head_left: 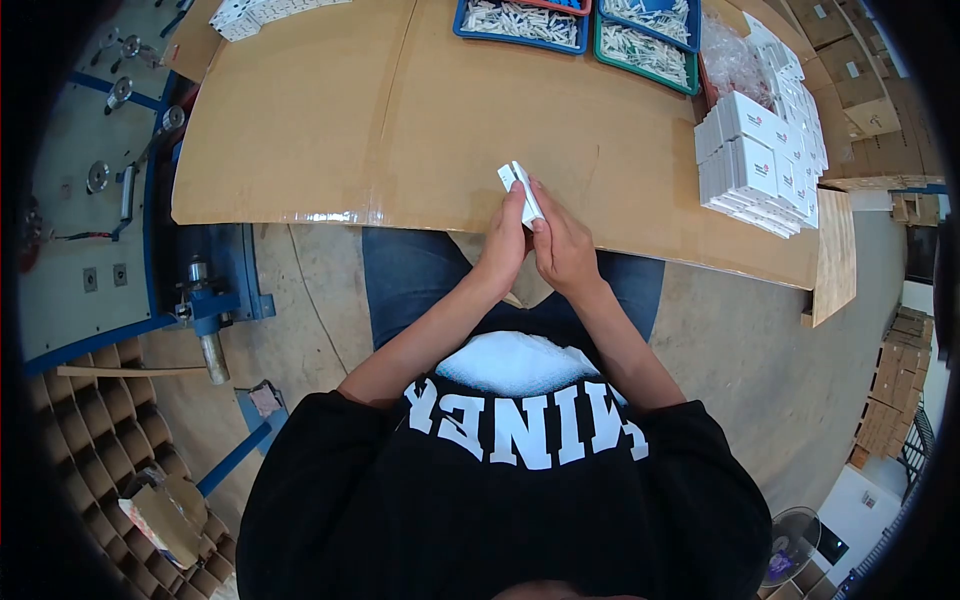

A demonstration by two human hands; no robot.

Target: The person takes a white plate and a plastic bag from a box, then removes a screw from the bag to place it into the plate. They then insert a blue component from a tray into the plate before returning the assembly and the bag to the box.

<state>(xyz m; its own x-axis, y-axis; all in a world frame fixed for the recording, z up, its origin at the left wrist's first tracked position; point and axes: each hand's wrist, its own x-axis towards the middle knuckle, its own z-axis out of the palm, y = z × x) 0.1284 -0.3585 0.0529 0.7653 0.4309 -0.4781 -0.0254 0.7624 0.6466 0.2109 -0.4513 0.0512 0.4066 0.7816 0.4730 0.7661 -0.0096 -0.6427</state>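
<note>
Between my two hands, over the front edge of the cardboard-covered table, is a small white box (530, 207). Its far end, pointing away from me, looks parted, with a dark gap. My left hand (506, 238) grips it from the left, thumb along its top. From the right, my right hand (564, 243) closes around it, thumb near its close end. The fingers underneath are mostly hidden.
White boxes (757, 160) with small red marks are stacked at the table's right, near clear plastic bags (733, 60). Blue trays (520, 38) and a green tray (640, 66) hold small white pieces at the back. A machine (100, 200) stands left of the cardboard tabletop (300, 130).
</note>
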